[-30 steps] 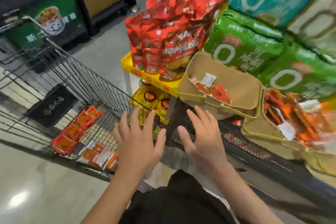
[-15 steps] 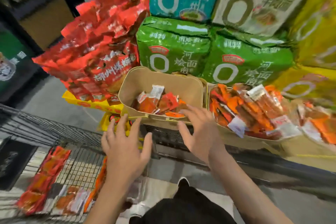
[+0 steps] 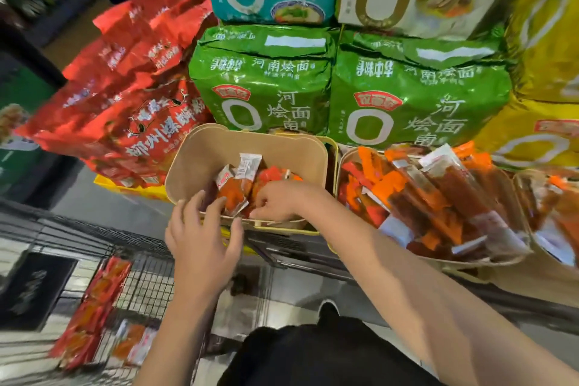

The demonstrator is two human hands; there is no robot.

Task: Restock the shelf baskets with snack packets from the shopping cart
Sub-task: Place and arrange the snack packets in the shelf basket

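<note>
Over the left basket point(image 3: 200, 153) we sort packets point(image 3: 233, 191): right hand point(image 3: 275, 200) curled among them, grip unclear; left hand point(image 3: 200, 241) spread, holding nothing. Next, we judge, comes fetching more from the cart point(image 3: 147, 288).

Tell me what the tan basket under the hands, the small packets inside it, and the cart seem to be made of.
Tan basket: likely matte plastic or card; smooth, dull walls with a moulded, rounded rim.
Small packets: clear glossy plastic film with white printed ends; the orange-red contents show through.
Cart: metal wire, dark and thin, in a welded-looking grid.
</note>
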